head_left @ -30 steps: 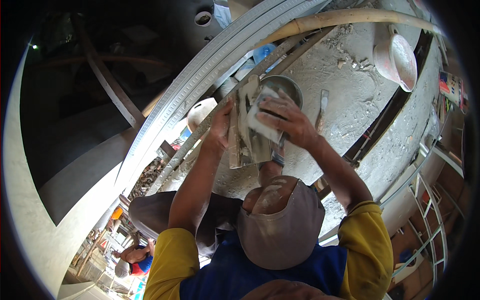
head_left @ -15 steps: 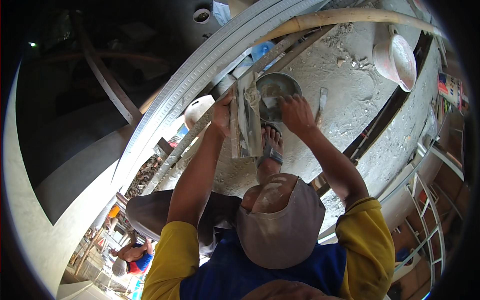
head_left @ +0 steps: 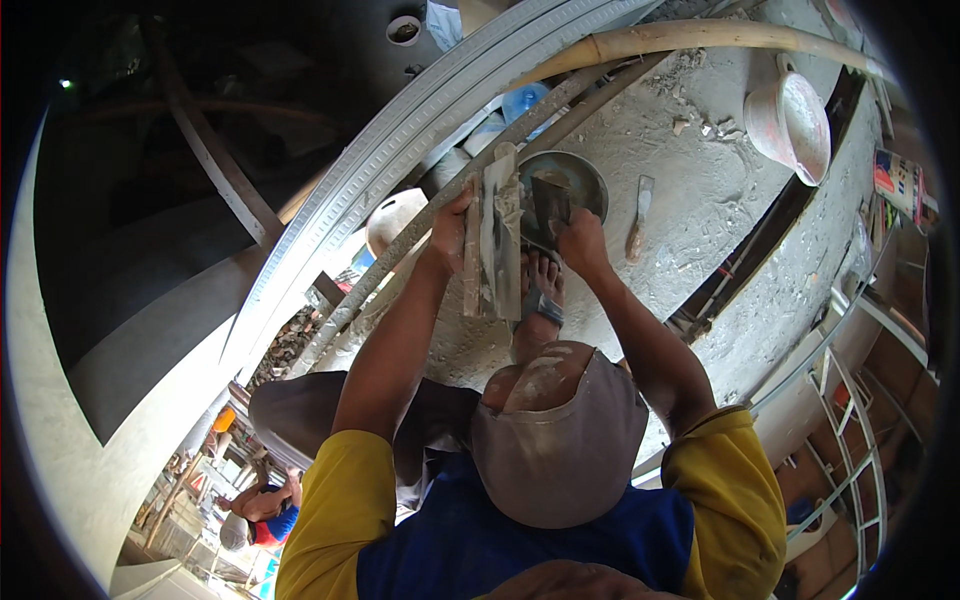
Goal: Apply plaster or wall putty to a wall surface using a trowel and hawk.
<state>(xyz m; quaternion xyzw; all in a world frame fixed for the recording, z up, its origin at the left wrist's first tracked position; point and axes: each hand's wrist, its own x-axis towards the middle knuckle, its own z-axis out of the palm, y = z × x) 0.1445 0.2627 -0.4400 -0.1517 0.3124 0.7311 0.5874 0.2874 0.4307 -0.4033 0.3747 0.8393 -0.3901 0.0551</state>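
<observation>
My left hand [head_left: 450, 237] is closed on the near-left side of a long plastering trowel [head_left: 507, 262], whose flat metal blade carries smeared grey-white plaster. In my right hand [head_left: 583, 243] is a putty knife [head_left: 549, 206], fingers wrapped round its handle, which they hide. Its dark, wide blade is tilted over a round metal bowl [head_left: 592, 183], close beside the trowel's right edge; whether the two touch I cannot tell. Wet grey residue coats the bowl's inside. To the right of the bowl, a second scraper [head_left: 640, 215] with a wooden handle lies on the dusty floor.
My sandalled foot [head_left: 543, 290] is just below the bowl. A whitish bucket [head_left: 790, 130] lies at the far right. A bamboo pole [head_left: 690, 35] and metal channels [head_left: 420, 130] run along the far side. Another person [head_left: 262, 510] is at the lower left.
My right hand has drawn left and slightly nearer. The putty knife's blade, earlier down inside the bowl, is now raised beside the trowel. My left hand has barely moved.
</observation>
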